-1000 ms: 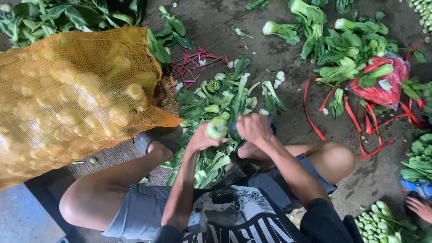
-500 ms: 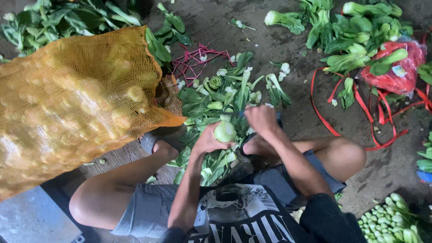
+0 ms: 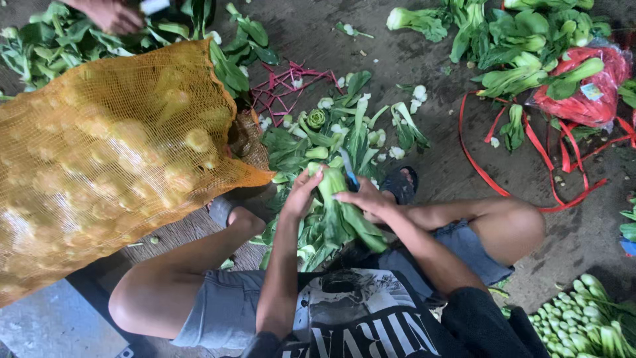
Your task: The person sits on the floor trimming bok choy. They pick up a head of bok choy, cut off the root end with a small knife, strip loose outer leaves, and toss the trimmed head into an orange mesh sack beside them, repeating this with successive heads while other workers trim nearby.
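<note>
A: So, where is the leafy green bok choy head with the pale stalk (image 3: 334, 199)?

B: Held between the knees, above the floor. The left hand (image 3: 301, 195) is wrapped round its pale stem end; the right hand (image 3: 364, 199) is closed on a small blue-handled knife (image 3: 349, 174), its blade at the stem. How tightly the right fingers pinch is hard to tell, as that part is blurred.

A: How much room around the hands?

B: Little. Just ahead lies a heap of trimmed green leaves and pale stalk bits (image 3: 338, 132), touching the dark sandal (image 3: 401, 182) on the right foot. To the left, the big yellow net sack of pale round vegetables (image 3: 112, 159) crowds in, its corner reaching near the left wrist.

A: And farther out?

B: A tangle of pink plastic strapping (image 3: 288, 83) beyond the heap, red strapping loops (image 3: 503, 159) on the bare wet concrete floor (image 3: 583, 232) to the right, and a red net bag under whole bok choy (image 3: 583, 86) at the far right. Trimmed pale green stalks (image 3: 586, 318) are piled by the right knee. Another person's hand (image 3: 109, 13) works at the top left edge.
</note>
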